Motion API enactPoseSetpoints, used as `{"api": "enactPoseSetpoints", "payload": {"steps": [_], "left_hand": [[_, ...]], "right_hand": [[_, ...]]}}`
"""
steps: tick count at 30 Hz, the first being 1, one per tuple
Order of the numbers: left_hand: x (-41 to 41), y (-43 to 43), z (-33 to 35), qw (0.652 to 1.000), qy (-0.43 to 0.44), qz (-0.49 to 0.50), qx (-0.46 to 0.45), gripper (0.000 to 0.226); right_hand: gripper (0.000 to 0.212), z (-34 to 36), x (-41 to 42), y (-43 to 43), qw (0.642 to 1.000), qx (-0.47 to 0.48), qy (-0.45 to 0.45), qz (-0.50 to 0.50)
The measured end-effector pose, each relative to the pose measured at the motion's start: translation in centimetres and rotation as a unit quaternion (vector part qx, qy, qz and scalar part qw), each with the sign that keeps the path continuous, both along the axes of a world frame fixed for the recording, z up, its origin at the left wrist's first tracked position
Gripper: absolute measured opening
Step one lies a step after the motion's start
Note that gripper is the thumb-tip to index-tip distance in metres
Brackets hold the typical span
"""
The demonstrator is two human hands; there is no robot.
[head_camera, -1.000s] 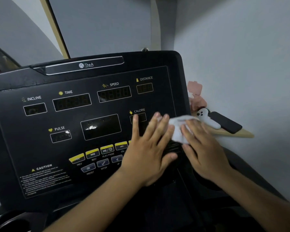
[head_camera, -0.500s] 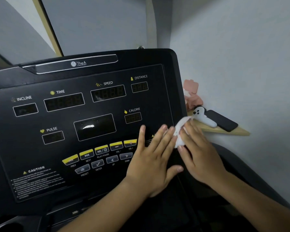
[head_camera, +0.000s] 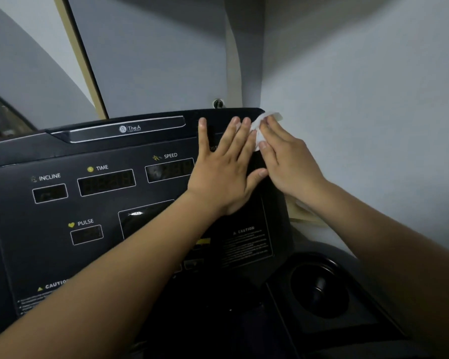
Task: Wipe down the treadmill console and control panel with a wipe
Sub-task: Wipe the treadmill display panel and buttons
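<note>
The black treadmill console (head_camera: 62, 156) fills the left and middle of the head view, with INCLINE, TIME, SPEED and PULSE displays on its control panel (head_camera: 104, 178). A white wipe (head_camera: 263, 123) lies at the console's top right corner. My right hand (head_camera: 288, 158) presses flat on the wipe with straight fingers, along the right edge. My left hand (head_camera: 224, 165) lies flat on the panel just left of it, fingers spread, covering the upper right displays. Most of the wipe is hidden under my right fingers.
A round black cup holder (head_camera: 319, 288) sits at the lower right below the console. A grey wall (head_camera: 360, 86) stands close on the right, with a strip of wooden shelf (head_camera: 303, 216) showing behind my right forearm. A wooden post (head_camera: 81, 63) rises behind the console.
Both hands and the wipe have slid up the right side of the panel, from beside the buttons to the top right corner. The view shifted, hiding the shelf items.
</note>
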State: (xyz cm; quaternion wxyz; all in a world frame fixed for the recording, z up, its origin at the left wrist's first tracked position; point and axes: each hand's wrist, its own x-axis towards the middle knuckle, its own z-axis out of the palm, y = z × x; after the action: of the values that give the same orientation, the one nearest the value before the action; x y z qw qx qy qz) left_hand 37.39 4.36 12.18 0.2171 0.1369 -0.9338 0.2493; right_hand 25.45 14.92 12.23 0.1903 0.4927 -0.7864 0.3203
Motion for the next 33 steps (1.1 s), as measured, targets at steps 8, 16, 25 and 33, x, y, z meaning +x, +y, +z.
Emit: {"api": "enactPoseSetpoints", "payload": {"steps": [8, 16, 25, 33], "left_hand": [[0.7, -0.7, 0.3, 0.999, 0.023, 0.001, 0.037, 0.083], [5.5, 2.9, -8.7, 0.995, -0.032, -0.073, 0.067, 0.077], [9.1, 7.8, -15.9, 0.986, -0.102, -0.127, 0.044, 0.08], [9.0, 7.7, -16.7, 0.988, -0.116, -0.094, 0.036, 0.08]], "right_hand": [[0.05, -1.3, 0.3, 0.0, 0.998, 0.005, 0.055, -0.002], [0.051, -12.9, 2.8, 6.1, 0.996, 0.019, 0.081, 0.018], [0.044, -19.5, 6.9, 11.9, 0.993, 0.095, 0.06, 0.027], [0.051, -17.6, 6.6, 10.1, 0.987, 0.131, 0.089, 0.015]]}}
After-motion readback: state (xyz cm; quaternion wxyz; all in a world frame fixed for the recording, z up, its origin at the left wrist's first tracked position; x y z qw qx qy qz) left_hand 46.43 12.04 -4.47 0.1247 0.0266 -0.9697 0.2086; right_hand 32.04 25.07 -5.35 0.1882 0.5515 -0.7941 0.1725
